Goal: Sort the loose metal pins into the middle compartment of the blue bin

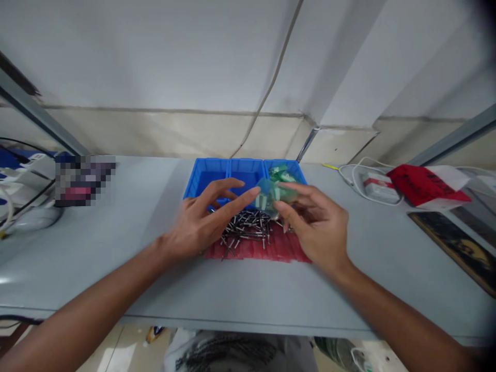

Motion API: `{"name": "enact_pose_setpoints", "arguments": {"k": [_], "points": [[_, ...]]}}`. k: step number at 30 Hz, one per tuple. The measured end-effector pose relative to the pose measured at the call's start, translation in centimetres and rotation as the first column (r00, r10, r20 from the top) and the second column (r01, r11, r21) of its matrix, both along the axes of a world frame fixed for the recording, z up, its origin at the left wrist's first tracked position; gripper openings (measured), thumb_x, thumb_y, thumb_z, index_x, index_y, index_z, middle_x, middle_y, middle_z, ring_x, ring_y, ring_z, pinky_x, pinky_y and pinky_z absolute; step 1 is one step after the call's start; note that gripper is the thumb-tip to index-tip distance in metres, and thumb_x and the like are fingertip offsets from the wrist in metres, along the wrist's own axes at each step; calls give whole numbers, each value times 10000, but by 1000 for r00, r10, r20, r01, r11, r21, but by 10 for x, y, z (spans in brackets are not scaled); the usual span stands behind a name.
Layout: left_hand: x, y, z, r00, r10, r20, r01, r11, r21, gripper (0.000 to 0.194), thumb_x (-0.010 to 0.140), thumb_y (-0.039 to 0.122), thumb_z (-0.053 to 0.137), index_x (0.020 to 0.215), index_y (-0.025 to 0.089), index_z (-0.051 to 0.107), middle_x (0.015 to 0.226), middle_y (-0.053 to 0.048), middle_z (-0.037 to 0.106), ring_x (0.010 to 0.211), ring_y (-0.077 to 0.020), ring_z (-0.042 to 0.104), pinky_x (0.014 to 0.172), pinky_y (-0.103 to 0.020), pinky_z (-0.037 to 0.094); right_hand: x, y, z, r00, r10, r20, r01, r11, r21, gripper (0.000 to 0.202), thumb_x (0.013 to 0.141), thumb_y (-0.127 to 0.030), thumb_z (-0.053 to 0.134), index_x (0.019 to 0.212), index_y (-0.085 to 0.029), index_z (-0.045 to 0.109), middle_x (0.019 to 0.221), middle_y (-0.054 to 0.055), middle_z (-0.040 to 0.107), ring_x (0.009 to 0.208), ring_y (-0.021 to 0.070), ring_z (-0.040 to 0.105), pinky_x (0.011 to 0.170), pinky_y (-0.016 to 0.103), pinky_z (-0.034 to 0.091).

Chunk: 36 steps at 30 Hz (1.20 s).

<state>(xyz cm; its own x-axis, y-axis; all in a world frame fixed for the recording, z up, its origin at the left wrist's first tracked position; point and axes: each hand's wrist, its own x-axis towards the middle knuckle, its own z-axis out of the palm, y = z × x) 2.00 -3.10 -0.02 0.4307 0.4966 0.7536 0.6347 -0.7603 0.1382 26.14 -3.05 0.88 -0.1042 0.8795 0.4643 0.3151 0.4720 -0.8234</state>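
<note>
The green bag point(273, 195) is in your right hand point(325, 222), pinched between thumb and fingertips, and you hold it up above the near right part of the bins, with small pale pieces showing through its clear plastic. Your left hand point(201, 217) comes in from the left with its fingers spread and a wide gap between them; one fingertip reaches the bag's left end, though you cannot tell whether it touches or stops just short. Beneath and between your hands lies a loose heap of metal pins point(250, 226), pointing every way, on a red plastic sheet point(267, 252) whose near edge shows toward you. Just beyond the heap stands a row of three blue bins point(248, 166), and the right one has more green packets point(282, 173) in it. All this sits on your grey table point(251, 299). Farther out on the right you have a small white box point(382, 188) with a red band, a red packet point(420, 183) beside it, and, nearer, a dark flat case point(455, 248) with a gold pattern. Far left, a pale mouse point(36, 218) lies near some white plugs point(39, 168).
</note>
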Motion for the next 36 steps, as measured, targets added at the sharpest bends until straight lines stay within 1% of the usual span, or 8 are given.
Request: {"name": "enact_pose_setpoints", "arguments": {"k": [3, 6, 11, 17, 19, 23, 29, 36], "points": [[-2, 1, 2, 999, -51, 10, 50, 994, 95, 455, 905, 58, 629, 1299, 285, 630, 1342, -80, 619, 1018, -133, 706, 823, -255, 624, -3, -2, 2, 966, 147, -213, -199, 948, -247, 393, 899, -381, 730, 1264, -304, 609, 682, -55, 618, 484, 120, 565, 475, 277, 501], [2, -1, 10, 992, -44, 120, 38, 998, 54, 233, 906, 104, 669, 1089, 239, 723, 1100, -37, 734, 897, -114, 721, 775, -227, 602, -4, -2, -2, 945, 224, -238, -275, 938, -212, 284, 947, -438, 650, 1183, -283, 681, 799, -7, 618, 587, 125, 592, 480, 263, 505], [13, -5, 18, 950, 25, 312, 61, 963, -262, 68, 934, 236, 678, 948, 222, 743, 695, 37, 704, 609, -75, 642, 599, -200, 535, -4, -2, -8, 988, 147, 36, -148, 989, 24, 172, 887, -381, 731, 1015, -266, 730, 1004, 41, 641, 808, 167, 624, 613, 295, 557], [10, -1, 16, 910, 86, 406, 109, 895, -432, 358, 953, 298, 642, 1300, 213, 623, 918, -19, 751, 661, -83, 675, 568, -181, 543, 30, 56, 13, 991, -133, -13, 133, 990, 47, 392, 893, -379, 703, 1264, -307, 598, 746, -16, 661, 656, 179, 638, 531, 287, 505], [7, 2, 15, 910, 95, 404, 100, 894, -436, 335, 956, 269, 624, 1283, 198, 624, 939, -29, 741, 683, -81, 675, 569, -168, 538, 46, 89, 15, 974, -195, 115, 187, 980, 75, 290, 896, -386, 665, 1149, -245, 676, 706, 15, 674, 669, 212, 671, 519, 300, 499], [5, 5, 9, 925, 61, 375, 112, 899, -423, 280, 957, 209, 590, 1232, 191, 639, 993, -37, 718, 749, -83, 681, 625, -175, 550, 59, 126, 4, 785, -324, 529, 237, 945, 226, 274, 912, -344, 579, 971, -167, 780, 834, 104, 745, 764, 254, 688, 735, 409, 562], [6, 5, 8, 968, 43, 249, 52, 930, -364, 258, 962, 155, 569, 1202, 206, 651, 988, -21, 703, 784, -81, 656, 682, -188, 518, 49, 107, -4, 636, -375, 675, 95, 905, 414, 376, 977, -253, 456, 1179, -156, 757, 1236, 167, 666, 1198, 342, 580, 1022, 517, 472], [2, 6, 16, 980, 61, 188, -6, 960, -280, 185, 956, 138, 554, 1083, 178, 683, 967, -33, 709, 772, -90, 641, 677, -202, 506, 39, 87, 1, 377, -227, 898, -112, 951, 288, 503, 1062, -377, 314, 1233, -117, 709, 1295, 137, 706, 1180, 306, 666, 1133, 512, 403]]}}
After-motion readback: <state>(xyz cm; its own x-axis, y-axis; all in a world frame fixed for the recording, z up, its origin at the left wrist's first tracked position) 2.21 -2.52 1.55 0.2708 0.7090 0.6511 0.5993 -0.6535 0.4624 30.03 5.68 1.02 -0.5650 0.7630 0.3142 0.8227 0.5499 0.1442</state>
